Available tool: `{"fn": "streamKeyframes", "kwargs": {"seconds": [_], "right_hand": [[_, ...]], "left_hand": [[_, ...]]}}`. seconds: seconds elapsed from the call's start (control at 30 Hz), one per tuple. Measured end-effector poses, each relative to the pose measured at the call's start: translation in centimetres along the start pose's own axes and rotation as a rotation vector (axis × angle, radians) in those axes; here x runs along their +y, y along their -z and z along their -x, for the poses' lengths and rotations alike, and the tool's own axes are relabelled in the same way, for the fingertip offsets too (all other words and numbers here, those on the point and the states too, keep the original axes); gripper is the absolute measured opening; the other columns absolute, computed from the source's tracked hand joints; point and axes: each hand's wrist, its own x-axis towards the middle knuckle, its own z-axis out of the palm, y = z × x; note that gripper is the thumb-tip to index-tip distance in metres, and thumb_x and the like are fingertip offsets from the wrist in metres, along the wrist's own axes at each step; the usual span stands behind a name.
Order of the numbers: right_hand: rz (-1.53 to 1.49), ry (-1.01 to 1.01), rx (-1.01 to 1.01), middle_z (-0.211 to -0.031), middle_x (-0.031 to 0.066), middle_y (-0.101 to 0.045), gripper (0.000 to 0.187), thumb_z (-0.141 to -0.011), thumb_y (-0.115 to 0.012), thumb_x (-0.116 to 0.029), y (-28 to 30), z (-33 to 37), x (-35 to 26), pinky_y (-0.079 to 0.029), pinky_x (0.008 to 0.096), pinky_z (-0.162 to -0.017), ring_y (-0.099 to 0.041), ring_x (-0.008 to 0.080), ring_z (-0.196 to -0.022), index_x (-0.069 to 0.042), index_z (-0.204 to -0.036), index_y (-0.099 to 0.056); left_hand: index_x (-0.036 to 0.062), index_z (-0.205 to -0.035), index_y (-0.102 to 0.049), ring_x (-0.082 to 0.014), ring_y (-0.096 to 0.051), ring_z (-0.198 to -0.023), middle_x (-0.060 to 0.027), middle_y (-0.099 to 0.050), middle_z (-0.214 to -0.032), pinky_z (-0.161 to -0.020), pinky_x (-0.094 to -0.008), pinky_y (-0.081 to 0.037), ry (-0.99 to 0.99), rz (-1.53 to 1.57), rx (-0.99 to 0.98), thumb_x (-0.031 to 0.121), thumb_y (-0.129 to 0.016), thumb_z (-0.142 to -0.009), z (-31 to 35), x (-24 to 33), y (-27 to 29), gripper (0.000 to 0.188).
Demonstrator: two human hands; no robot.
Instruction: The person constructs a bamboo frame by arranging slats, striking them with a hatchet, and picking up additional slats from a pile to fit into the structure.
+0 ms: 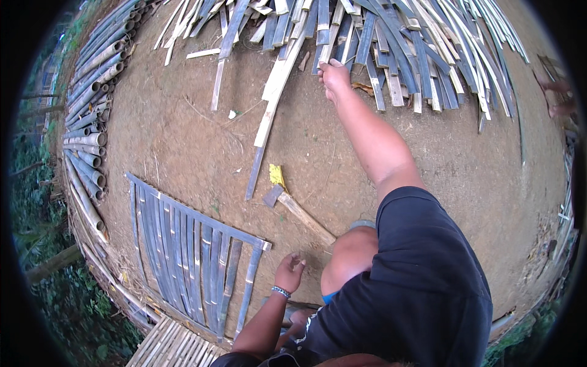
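My right arm stretches far ahead, and my right hand [335, 79] is closed on the near end of a split bamboo slat [330, 44] at the edge of a big pile of slats [391, 37]. Low in front of my body is my left hand [289, 273], a bracelet on its wrist. Its fingers are loosely bent and apart, with nothing seen in them. To its left, a slatted bamboo panel [199, 214] lies flat on the dirt. An axe [306, 215] with a wooden handle rests by my knee, its head beside a small yellow thing [277, 175].
Whole bamboo poles [92, 144] are stacked along the left. A few long slats [267, 125] reach from the pile toward me. Light bamboo slatting [174, 345] shows at the lower left. Part of another person [559, 98] is at the far right.
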Motion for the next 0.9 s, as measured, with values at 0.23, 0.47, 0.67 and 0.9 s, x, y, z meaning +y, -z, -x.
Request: {"fn": "streamKeyframes", "kwargs": {"seconds": [0.23,0.47,0.67,0.9], "right_hand": [[-0.099,-0.051,-0.033,-0.089,0.0047,-0.063,0.05,-0.096,-0.065,-0.007,0.6,-0.6,-0.5,-0.043,0.0231,-0.051,-0.054,0.0083,-0.064,0.003,-0.142,-0.048],[0.153,0.134,0.138,-0.102,0.0101,-0.067,0.043,-0.096,-0.064,-0.011,1.7,-1.3,1.2,-0.049,0.026,-0.056,-0.061,0.0121,-0.072,0.004,-0.135,-0.055],[0.154,0.137,0.02,-0.117,0.0112,-0.065,0.047,-0.103,-0.057,-0.03,-1.2,-0.8,-3.6,-0.055,0.03,-0.073,-0.066,0.0189,-0.09,0.001,-0.138,-0.054],[-0.055,0.021,-0.052,-0.116,0.0141,-0.066,0.029,-0.105,-0.052,-0.015,-1.6,-4.7,-5.5,-0.058,0.0317,-0.077,-0.068,0.0206,-0.09,0.003,-0.128,-0.052]], "left_hand": [[-0.005,-0.132,-0.056,-0.0259,-0.067,-0.115,-0.0186,-0.067,-0.124,-0.098,-0.0352,-0.053,-0.003,0.029,0.012,0.019,-0.071,-0.096,-0.5,0.2,0.5,0.046],[-0.0041,-0.13,-0.059,-0.0285,-0.07,-0.109,-0.0199,-0.069,-0.121,-0.094,-0.0374,-0.054,-0.042,0.067,0.043,0.021,-0.071,-0.094,-1.1,-0.6,-0.1,0.046],[-0.0038,-0.129,-0.059,-0.0281,-0.07,-0.109,-0.0191,-0.07,-0.119,-0.093,-0.0373,-0.054,-0.028,0.035,0.051,0.021,-0.071,-0.094,-0.7,0.1,0.4,0.045],[-0.0038,-0.127,-0.061,-0.0285,-0.07,-0.107,-0.0194,-0.07,-0.119,-0.093,-0.0371,-0.054,-0.053,0.04,0.043,0.023,-0.072,-0.093,-1.2,-0.1,0.5,0.045]]}}
